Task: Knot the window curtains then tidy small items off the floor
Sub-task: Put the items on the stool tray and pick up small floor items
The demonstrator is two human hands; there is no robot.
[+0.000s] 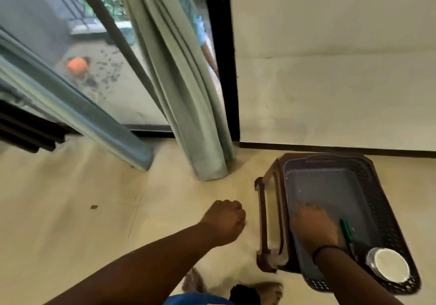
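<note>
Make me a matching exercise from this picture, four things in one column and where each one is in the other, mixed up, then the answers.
Things:
1. green pen
2. white lid
3. curtain
4. orange ball

Places:
A. outside, behind the glass
B. hanging down to the floor by the black frame
C. in the basket, beside the right hand
D. in the basket's near corner

Pairs: 1-C, 2-D, 3-B, 4-A

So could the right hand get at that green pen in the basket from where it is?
Probably yes: the right hand rests flat inside the dark plastic basket, the slim green pen lies right beside it, and nothing sits between them.
</note>
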